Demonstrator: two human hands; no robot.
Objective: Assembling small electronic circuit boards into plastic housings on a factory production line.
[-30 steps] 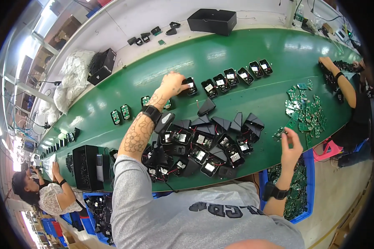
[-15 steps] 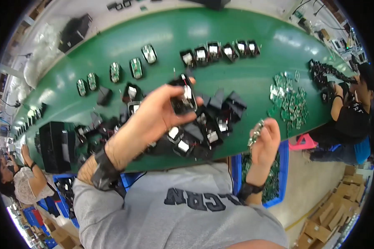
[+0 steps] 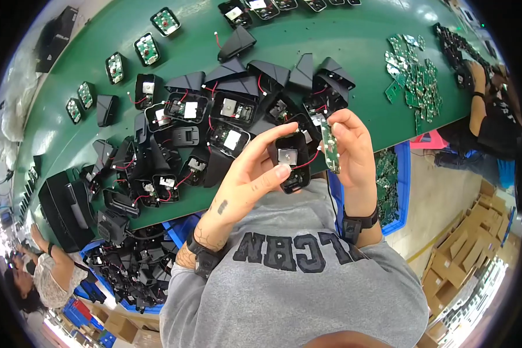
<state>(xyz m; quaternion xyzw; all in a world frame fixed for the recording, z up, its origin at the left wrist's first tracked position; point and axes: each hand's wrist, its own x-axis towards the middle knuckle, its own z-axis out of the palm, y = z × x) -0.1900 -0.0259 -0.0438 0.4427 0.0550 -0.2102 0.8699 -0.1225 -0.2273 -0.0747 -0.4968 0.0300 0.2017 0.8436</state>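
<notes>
The left hand (image 3: 238,180) is closed round a rounded black plastic housing (image 3: 298,180), its thumb pressing near the metal plate inside. The housing is tilted above the near edge of the green surface (image 3: 330,35), close to the wearer's chest. The right hand (image 3: 356,152) pinches a narrow green circuit board (image 3: 330,149) between thumb and fingers, on edge just beside the housing. A thin red wire (image 3: 305,165) runs from the housing toward the board — whether its end touches the board, I cannot tell.

Judging by how things lie, the work is partway along: five black housings with green boards (image 3: 147,49) seated in them stand in a slanting line at the left, while the held one has no board in it yet. Many more lie boardless in a jumbled heap of black housings (image 3: 232,110), with white or metal blocks and red wires showing.

Loose green boards (image 3: 414,75) are spread at the right. Below the edge, a blue plastic bin (image 3: 405,185) holds more boards; another blue bin (image 3: 154,310) at the left is heaped with black parts. The black rectangular box (image 3: 55,206) stands nearby — its contents are unclear.
</notes>
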